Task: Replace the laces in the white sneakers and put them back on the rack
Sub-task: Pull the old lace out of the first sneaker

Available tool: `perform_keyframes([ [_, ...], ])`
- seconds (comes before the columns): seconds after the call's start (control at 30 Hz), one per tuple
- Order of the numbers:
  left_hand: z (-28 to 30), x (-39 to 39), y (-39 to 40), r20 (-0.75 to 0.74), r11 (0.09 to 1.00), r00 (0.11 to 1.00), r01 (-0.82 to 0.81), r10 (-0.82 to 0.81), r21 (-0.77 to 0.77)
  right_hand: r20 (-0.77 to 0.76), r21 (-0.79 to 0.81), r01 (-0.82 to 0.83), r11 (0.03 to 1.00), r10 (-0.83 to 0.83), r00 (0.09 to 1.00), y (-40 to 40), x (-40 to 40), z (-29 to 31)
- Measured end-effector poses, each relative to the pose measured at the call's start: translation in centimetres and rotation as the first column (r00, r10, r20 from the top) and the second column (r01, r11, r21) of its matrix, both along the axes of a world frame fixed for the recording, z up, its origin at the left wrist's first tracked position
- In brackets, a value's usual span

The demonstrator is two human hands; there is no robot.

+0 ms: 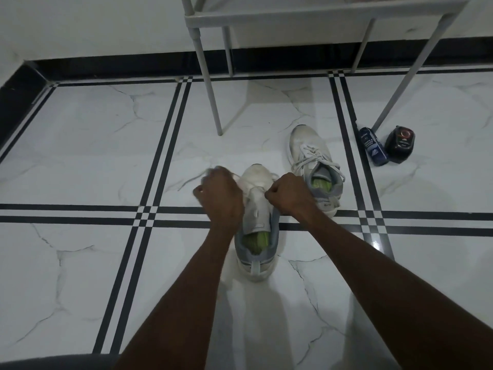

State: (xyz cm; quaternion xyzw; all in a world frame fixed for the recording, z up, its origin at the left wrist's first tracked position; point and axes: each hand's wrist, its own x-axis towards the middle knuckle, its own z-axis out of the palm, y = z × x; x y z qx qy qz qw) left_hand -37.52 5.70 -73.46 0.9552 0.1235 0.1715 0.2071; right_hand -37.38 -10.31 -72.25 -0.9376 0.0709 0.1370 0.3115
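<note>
On the far left I see only bare marble floor (88,145) with black stripes crossing it. Moving in, a loose white lace (190,180) trails across the tile toward my left hand (220,196), which is curled into a fist over it; the blur there keeps me from telling exactly how the fingers pinch it. Just right of that hand stands the near sneaker (257,231), toe pointing away from me, its tongue bare of lacing and a green insole showing in the opening. My right hand (289,196) is closed too, fingers pinched at the sneaker's right edge, on what I cannot tell. Beyond it, touching nothing, the second sneaker (310,158) sits on the floor, its lace threaded and loosely tied. The rack (269,17) stands behind both shoes, legs on the tile. Farthest right, beside one rack leg, a dark blue bottle (372,149) lies next to a black tin (400,144).
</note>
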Motion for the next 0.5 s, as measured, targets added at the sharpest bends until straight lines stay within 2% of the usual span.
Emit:
perform_keyframes([
  [0.07,1.0,1.0,2.7,-0.003,0.904,0.940,-0.330,0.342,-0.272,0.016,0.005,0.012,1.000,-0.012,1.000,-0.3,0.0,0.1],
  [0.1,1.1,1.3,3.9,-0.018,0.865,0.912,-0.395,0.410,-0.310,0.023,0.010,0.014,1.000,-0.014,1.000,-0.4,-0.1,0.1],
  [0.13,1.2,1.6,4.6,-0.007,0.863,0.911,-0.393,0.413,-0.318,0.030,0.015,0.006,1.000,-0.007,1.000,-0.4,0.0,0.1],
  [0.17,1.2,1.7,4.6,0.029,0.895,0.937,-0.323,0.348,-0.306,0.035,0.017,-0.003,1.000,0.002,0.999,-0.4,0.0,0.2],
  [0.23,0.6,1.5,2.8,0.098,0.945,0.995,0.000,0.034,-0.326,0.042,0.033,-0.007,0.999,0.006,0.999,-0.1,0.1,0.3],
  [0.3,-0.2,0.9,0.3,0.013,0.904,0.957,0.279,-0.291,-0.325,0.050,0.025,-0.022,0.999,0.021,0.999,0.1,0.1,0.4],
  [0.33,-0.2,0.5,-0.6,-0.061,0.884,0.918,0.359,-0.393,-0.298,0.050,0.017,-0.032,0.999,0.031,0.998,0.2,0.1,0.4],
  [0.4,-0.5,0.2,-1.8,-0.145,0.886,0.883,0.414,-0.447,-0.206,0.034,0.020,-0.041,0.999,0.040,0.999,0.1,0.1,0.3],
  [0.5,-1.0,0.1,-2.0,-0.193,0.906,0.888,0.424,-0.417,-0.007,0.020,0.031,-0.036,0.999,0.035,0.999,-0.1,-0.1,0.2],
])
